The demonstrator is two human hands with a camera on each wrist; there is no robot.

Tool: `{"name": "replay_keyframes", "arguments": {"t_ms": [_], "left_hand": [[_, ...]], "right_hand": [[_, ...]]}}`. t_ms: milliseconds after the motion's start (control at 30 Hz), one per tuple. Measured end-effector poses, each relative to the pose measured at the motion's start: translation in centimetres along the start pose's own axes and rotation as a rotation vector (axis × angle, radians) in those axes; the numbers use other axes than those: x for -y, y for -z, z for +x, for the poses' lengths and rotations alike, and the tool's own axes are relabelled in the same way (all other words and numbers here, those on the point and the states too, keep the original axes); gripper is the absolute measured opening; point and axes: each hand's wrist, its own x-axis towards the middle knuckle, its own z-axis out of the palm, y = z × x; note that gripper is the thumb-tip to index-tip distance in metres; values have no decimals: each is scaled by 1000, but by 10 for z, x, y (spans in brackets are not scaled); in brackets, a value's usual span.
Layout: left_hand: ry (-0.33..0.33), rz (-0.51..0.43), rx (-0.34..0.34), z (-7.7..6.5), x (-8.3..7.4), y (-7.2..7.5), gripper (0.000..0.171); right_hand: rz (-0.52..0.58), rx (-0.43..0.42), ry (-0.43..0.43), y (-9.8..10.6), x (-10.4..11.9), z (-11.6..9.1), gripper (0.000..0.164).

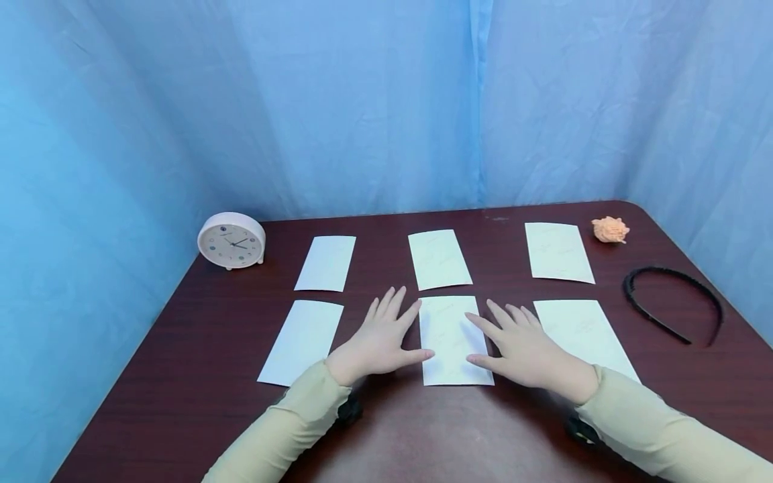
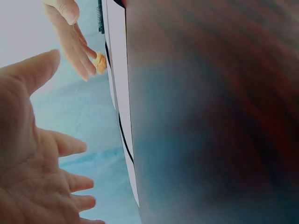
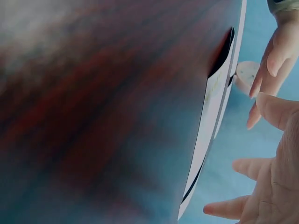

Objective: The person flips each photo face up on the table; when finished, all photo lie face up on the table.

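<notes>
"So, what did you see from your station?"

"First, a dark wooden table. On it I counted six white paper sheets in two rows of three, so I judged the laying-out done, with perhaps some straightening left."

"Where were the hands?"

"The left hand and right hand hung at either side of the front middle sheet, fingers spread, pinching nothing. A peach flower sat just beside the back right sheet."

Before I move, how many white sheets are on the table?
6: far left, far middle, far right, near left, near middle, near right; the near outer two are partly covered.
</notes>
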Motion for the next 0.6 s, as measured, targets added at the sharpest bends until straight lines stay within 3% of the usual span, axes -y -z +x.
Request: {"name": "replay_keyframes", "arguments": {"t_ms": [367,600], "left_hand": [[36,32,231,9,-12,-9,96],[37,45,274,12,-14,-9,102]], "right_hand": [[35,119,9,1,5,1,72],[56,136,16,0,4,0,72]]}}
